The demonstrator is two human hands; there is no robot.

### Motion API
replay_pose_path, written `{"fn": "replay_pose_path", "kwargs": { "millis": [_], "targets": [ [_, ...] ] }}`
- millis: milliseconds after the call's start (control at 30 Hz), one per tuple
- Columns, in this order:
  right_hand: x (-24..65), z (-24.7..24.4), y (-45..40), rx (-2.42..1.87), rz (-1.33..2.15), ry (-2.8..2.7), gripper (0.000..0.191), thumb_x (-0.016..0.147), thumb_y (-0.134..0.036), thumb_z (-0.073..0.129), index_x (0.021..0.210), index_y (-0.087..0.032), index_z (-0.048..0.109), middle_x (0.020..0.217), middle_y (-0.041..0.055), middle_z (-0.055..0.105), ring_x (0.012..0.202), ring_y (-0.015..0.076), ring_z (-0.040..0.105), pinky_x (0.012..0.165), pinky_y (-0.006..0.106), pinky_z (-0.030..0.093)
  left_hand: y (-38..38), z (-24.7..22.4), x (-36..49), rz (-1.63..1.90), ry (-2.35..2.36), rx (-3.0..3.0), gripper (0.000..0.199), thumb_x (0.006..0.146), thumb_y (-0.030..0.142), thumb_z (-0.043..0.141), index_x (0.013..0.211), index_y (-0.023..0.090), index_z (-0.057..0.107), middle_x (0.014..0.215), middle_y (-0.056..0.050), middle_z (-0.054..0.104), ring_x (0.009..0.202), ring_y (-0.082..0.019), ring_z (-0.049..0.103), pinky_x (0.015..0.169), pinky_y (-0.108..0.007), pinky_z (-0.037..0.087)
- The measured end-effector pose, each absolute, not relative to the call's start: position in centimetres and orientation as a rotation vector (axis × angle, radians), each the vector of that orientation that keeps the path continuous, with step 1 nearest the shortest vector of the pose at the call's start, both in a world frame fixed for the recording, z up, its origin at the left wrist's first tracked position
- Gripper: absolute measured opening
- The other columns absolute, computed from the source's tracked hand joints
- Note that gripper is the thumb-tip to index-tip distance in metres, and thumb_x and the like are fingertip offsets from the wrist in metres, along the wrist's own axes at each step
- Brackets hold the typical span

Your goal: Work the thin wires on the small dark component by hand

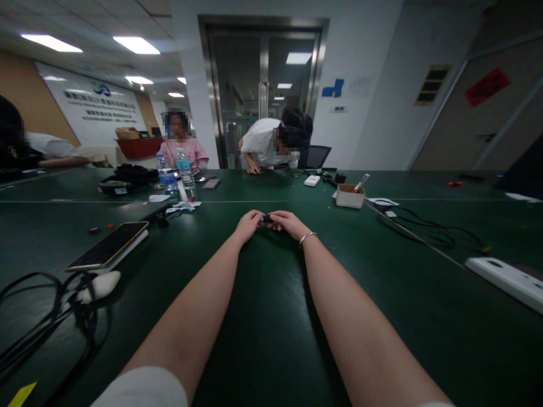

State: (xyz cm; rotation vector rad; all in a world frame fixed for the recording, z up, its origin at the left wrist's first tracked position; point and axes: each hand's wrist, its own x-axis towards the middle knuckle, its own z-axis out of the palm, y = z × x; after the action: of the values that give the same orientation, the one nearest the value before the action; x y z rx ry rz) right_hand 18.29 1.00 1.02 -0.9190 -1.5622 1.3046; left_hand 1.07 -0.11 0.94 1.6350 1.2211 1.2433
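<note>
**Small black piece point(267, 218) held at both ends**

My left hand point(249, 225) and right hand point(289, 223) pinch it in narrow fingertip grips, over the green table point(271, 316); I can't tell whether it touches. Farther right I see an open box point(350, 198); left, a phone point(109, 246).

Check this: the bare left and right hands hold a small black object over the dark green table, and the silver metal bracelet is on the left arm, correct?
Not quite: in the head view, the silver metal bracelet is on the right arm, not the left. The left hand and right hand do hold the small black object over the dark green table.
</note>
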Motion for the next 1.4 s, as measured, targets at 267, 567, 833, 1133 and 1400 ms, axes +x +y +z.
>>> {"fn": "replay_pose_path", "kwargs": {
  "millis": [267,567,833,1133,1400],
  "targets": [
    [18.3,1.01,1.03,-0.929,1.299,-1.57,0.016,0.085,-0.02,0.061,0.097,-0.011,0.066,0.067,0.0039,0.069,0.05,0.0061,0.053,0.048,0.015,0.042,-0.18,1.05,1.0,1.218,1.264,1.64,0.019,0.081,0.027,0.051,0.09,0.016,0.064,0.076,-0.002,0.062,0.063,-0.011,0.052,0.059,-0.022,0.04],
    [18.34,1.01,1.17,-0.929,1.303,-1.572,0.015,0.084,-0.021,0.063,0.095,-0.011,0.067,0.066,0.0038,0.068,0.05,0.0063,0.054,0.047,0.015,0.041,-0.32,1.13,1.01,1.197,1.266,1.643,0.019,0.083,0.028,0.05,0.09,0.015,0.063,0.076,-0.003,0.062,0.066,-0.012,0.054,0.063,-0.023,0.042],
    [18.25,1.16,0.98,-0.933,1.293,-1.576,0.013,0.085,-0.019,0.06,0.093,-0.011,0.067,0.066,0.0036,0.068,0.051,0.0064,0.054,0.047,0.015,0.041,-0.05,0.86,1.01,1.193,1.263,1.655,0.019,0.082,0.029,0.05,0.089,0.016,0.063,0.075,-0.002,0.063,0.065,-0.012,0.054,0.062,-0.023,0.042],
    [18.22,1.08,1.13,-0.938,1.292,-1.573,0.012,0.085,-0.017,0.059,0.093,-0.011,0.067,0.065,0.0034,0.068,0.052,0.0069,0.055,0.047,0.015,0.041,0.22,0.65,0.86,1.177,1.276,1.693,0.022,0.082,0.031,0.049,0.09,0.017,0.063,0.074,-0.002,0.063,0.064,-0.012,0.054,0.062,-0.023,0.042],
    [18.24,1.11,1.04,-0.948,1.29,-1.567,0.015,0.084,-0.021,0.063,0.094,-0.011,0.067,0.065,0.0034,0.068,0.051,0.0062,0.053,0.047,0.015,0.041,0.31,0.59,0.77,1.144,1.304,1.711,0.025,0.083,0.034,0.049,0.093,0.017,0.063,0.075,-0.002,0.063,0.063,-0.012,0.053,0.06,-0.023,0.04]
  ]
}}
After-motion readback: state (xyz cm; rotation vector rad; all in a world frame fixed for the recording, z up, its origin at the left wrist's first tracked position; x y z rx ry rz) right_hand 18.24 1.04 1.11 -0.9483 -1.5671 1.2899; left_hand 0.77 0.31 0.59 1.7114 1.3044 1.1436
